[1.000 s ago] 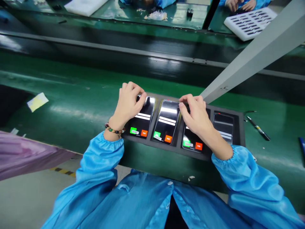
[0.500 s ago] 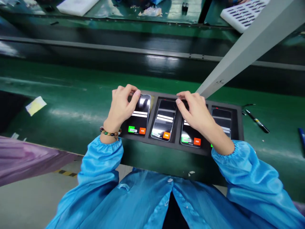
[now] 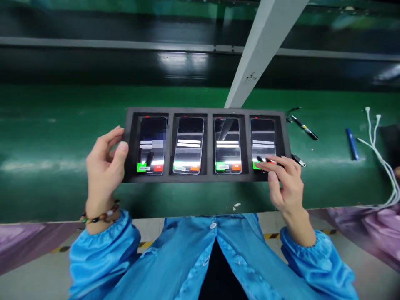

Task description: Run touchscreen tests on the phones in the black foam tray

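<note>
A dark grey foam tray (image 3: 190, 178) lies on the green bench, with several smartphones in a row, each in its own slot. My left hand (image 3: 106, 160) grips the tray's left end, thumb and fingers at the edge. Beside it is the leftmost phone (image 3: 153, 133); then come a slightly tilted phone (image 3: 189, 131) and another phone (image 3: 227, 133). Every screen is lit, with a green and a red or orange block along the bottom. Over the lower part of the rightmost phone (image 3: 263, 129), my right hand (image 3: 287, 181) is open, fingers stretched toward the green block. Contact there is hard to tell.
A grey post (image 3: 253, 58) rises just behind the tray. To the right lie a black pen (image 3: 304, 127), a blue pen (image 3: 352, 143), white cables (image 3: 379, 156) and a small dark metal-tipped piece (image 3: 298, 160). Pink cloth (image 3: 379, 229) shows at the right edge.
My left hand has moved from the leftmost phone's top to the tray's left end. My right hand has gone from the third phone's top to the rightmost phone's bottom. The view has shifted right.
</note>
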### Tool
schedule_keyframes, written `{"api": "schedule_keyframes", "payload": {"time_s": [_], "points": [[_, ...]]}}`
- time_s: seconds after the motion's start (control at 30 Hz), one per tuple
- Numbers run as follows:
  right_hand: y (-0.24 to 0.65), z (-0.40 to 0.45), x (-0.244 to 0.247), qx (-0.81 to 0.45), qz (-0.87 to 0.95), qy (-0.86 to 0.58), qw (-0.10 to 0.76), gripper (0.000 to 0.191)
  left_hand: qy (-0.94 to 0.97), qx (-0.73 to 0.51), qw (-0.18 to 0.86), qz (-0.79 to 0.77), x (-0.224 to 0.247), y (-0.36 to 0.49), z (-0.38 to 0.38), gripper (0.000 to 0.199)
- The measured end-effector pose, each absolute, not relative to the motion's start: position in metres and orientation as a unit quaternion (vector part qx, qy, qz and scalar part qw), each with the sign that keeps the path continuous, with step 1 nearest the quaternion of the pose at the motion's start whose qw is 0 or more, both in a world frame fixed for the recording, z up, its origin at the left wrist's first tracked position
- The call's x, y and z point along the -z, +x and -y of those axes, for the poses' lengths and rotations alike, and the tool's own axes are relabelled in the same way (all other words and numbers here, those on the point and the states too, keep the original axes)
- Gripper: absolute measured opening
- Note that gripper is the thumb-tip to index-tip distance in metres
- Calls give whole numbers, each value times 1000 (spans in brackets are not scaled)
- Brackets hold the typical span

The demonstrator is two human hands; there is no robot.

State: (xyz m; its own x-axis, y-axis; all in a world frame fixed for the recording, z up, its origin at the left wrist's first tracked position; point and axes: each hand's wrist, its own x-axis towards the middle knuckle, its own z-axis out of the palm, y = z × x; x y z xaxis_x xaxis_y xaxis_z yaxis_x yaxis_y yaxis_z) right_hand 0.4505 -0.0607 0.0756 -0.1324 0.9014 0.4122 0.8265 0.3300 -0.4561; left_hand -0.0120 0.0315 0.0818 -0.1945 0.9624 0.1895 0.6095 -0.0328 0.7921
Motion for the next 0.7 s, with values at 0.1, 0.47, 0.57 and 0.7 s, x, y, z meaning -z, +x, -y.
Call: {"api": "schedule_keyframes", "payload": {"time_s": [0.1,0.47,0.57,0.7], "points": [[420,47,-80,-91,783,-529,313,41,564,-429,257,-657,-69,-14,-24,47],[309,14,-87,-184,882,-361,241,45,576,-392,325,-640,-55,-17,2,62],[294,7,-91,-180,887,-357,230,43,586,-385,313,-641,-55,-17,4,65],[343,12,-99,-173,852,-409,276,44,583,-384,320,-641,-56,-18,4,73]]}}
